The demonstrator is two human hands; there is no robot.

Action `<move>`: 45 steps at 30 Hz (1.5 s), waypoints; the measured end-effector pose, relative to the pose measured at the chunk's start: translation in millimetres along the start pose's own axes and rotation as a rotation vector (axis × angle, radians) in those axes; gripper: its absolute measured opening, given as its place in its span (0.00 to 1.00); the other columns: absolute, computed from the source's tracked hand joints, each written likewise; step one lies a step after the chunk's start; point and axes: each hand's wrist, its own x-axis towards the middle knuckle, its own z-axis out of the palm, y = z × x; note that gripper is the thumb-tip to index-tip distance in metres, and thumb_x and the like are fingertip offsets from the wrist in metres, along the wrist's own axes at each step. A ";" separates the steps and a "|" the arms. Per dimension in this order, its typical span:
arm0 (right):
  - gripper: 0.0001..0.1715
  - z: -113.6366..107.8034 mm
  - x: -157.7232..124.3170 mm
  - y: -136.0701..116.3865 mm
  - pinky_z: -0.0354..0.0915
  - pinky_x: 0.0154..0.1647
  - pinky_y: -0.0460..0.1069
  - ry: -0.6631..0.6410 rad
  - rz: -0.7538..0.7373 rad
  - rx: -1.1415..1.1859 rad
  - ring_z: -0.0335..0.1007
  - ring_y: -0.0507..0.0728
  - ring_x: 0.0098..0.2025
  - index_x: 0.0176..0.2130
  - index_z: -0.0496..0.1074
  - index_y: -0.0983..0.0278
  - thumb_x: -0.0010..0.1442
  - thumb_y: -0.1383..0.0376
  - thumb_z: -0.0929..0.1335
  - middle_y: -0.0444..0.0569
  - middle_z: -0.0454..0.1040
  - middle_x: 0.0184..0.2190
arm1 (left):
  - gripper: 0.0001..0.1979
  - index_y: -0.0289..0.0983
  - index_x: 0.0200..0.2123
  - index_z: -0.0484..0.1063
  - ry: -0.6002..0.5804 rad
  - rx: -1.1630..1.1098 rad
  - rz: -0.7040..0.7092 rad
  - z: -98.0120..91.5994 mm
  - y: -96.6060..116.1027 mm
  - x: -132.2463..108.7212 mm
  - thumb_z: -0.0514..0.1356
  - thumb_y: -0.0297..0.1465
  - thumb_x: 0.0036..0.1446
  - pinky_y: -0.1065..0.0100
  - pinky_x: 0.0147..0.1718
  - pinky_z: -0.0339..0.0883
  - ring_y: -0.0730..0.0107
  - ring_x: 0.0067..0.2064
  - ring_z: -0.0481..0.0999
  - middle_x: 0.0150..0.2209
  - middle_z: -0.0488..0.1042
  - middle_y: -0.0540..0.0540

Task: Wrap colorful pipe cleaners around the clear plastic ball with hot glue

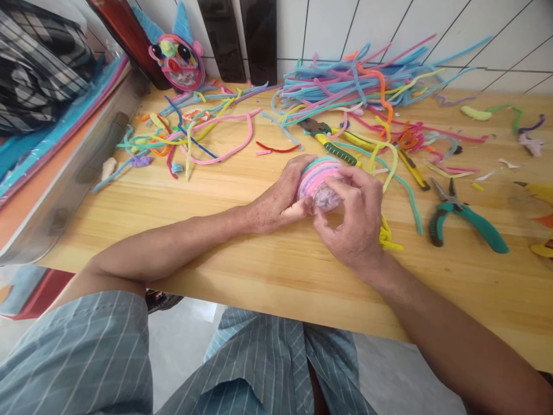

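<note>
A ball wrapped in pink, purple and teal pipe cleaners (pixel 318 177) is held between both hands above the wooden table. My left hand (pixel 283 199) curls round its left side, thumb along the near edge. With bent fingers, my right hand (pixel 356 213) grips the right side, its thumb and fingertips close to a whitish, glossy bare patch low on the ball. The ball's underside and part of its right side are hidden by the fingers. Just behind it lie yellow-and-black pliers (pixel 330 147).
Teal-handled needle-nose pliers (pixel 462 216) and a yellow utility knife (pixel 412 167) lie to the right. A big pile of pipe cleaners (pixel 337 86) sits at the back, more loose ones (pixel 173 135) at left. Behind stands a pipe-cleaner head with blue ears (pixel 179 60); a clear plastic box (pixel 78 155) borders the left.
</note>
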 end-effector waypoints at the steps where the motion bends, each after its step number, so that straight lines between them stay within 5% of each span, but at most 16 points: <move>1: 0.29 0.0 0.0 -0.2 0.76 0.64 0.71 0.001 0.002 -0.004 0.75 0.71 0.65 0.68 0.66 0.56 0.72 0.59 0.70 0.61 0.73 0.65 | 0.42 0.39 0.81 0.45 0.002 0.003 0.002 0.2 -0.1 0.0 0.53 0.57 0.78 0.40 0.80 0.58 0.41 0.78 0.62 0.76 0.59 0.29; 45: 0.31 3.6 -0.3 1.8 0.77 0.62 0.69 0.019 -0.023 -0.054 0.76 0.71 0.64 0.66 0.68 0.56 0.68 0.61 0.74 0.60 0.74 0.64 | 0.45 0.37 0.80 0.48 -0.015 -0.025 -0.013 -3.3 -8.7 0.3 0.55 0.58 0.75 0.38 0.79 0.60 0.39 0.79 0.64 0.76 0.61 0.27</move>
